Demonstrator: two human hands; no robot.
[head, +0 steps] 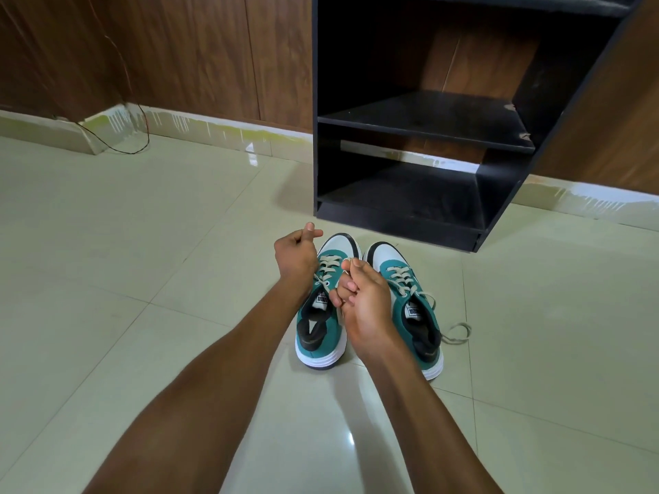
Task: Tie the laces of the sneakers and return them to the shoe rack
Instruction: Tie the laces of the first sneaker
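Two teal suede sneakers with white rubber soles (321, 336) sit on the glossy cream tile floor (142, 244) near a black shelf rack (428, 119), left hand (296, 256) and right hand (363, 301) fingers pinching the left shoe's beige flat laces (326, 267).

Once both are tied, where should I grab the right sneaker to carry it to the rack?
Take the right sneaker by its heel collar, coming from above and behind. The heel faces you and the opening is clear. First gather the loose lace loop lying on the floor beside it; the rack stands straight ahead of the toes.
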